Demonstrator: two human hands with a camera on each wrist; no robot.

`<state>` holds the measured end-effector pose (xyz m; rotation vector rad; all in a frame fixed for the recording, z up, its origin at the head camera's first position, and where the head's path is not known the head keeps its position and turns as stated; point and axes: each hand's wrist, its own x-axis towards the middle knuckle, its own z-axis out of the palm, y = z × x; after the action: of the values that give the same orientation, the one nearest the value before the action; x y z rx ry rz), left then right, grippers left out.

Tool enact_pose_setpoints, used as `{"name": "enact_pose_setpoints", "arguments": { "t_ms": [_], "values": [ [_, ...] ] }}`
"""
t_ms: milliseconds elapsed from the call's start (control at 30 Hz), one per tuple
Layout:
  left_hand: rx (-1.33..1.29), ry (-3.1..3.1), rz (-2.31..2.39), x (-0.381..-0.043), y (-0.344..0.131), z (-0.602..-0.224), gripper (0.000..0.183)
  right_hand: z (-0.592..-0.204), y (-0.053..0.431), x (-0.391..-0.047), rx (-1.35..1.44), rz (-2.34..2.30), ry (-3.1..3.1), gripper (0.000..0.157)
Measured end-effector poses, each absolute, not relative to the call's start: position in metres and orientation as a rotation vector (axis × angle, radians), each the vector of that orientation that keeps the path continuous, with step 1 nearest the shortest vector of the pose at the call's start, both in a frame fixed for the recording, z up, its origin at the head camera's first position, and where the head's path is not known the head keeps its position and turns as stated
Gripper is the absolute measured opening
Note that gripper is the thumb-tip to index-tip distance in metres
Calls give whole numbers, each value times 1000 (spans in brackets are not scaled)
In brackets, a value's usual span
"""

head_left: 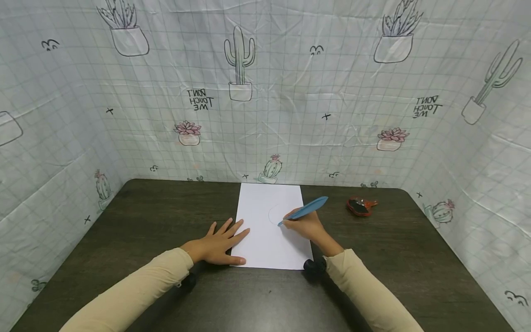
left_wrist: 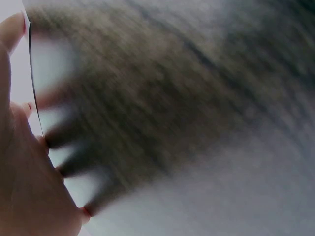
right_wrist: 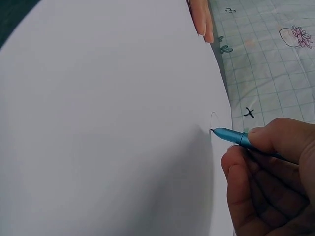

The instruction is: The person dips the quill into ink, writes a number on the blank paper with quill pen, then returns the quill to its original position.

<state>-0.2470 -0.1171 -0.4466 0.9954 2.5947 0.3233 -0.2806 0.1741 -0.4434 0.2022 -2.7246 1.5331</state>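
Note:
A white sheet of paper (head_left: 269, 240) lies on the dark table (head_left: 166, 212). My left hand (head_left: 236, 242) lies flat with spread fingers on the sheet's left edge. My right hand (head_left: 295, 220) grips a blue feather-shaped pen (head_left: 307, 210), whose tip touches the paper beside a faint curved line (head_left: 271, 216). In the right wrist view the pen (right_wrist: 231, 135) meets the paper (right_wrist: 108, 123) under my right hand (right_wrist: 251, 145), and a left fingertip (right_wrist: 202, 22) shows at the top. The left wrist view is blurred, showing only my left hand (left_wrist: 29, 167) on the paper's edge (left_wrist: 49, 64).
A small red and black object (head_left: 360, 206) lies on the table to the right of the paper. A cactus-print cloth (head_left: 265, 92) walls the table at the back and both sides. Dark wrist-mounted cameras (head_left: 313, 265) sit by my cuffs.

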Motion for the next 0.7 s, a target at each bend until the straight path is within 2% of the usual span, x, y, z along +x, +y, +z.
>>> {"name": "enact_pose_setpoints", "arguments": {
  "t_ms": [700],
  "values": [
    [991, 2596, 327, -249, -117, -451, 85, -446, 192, -279, 123, 1442, -2678, 11]
  ]
}}
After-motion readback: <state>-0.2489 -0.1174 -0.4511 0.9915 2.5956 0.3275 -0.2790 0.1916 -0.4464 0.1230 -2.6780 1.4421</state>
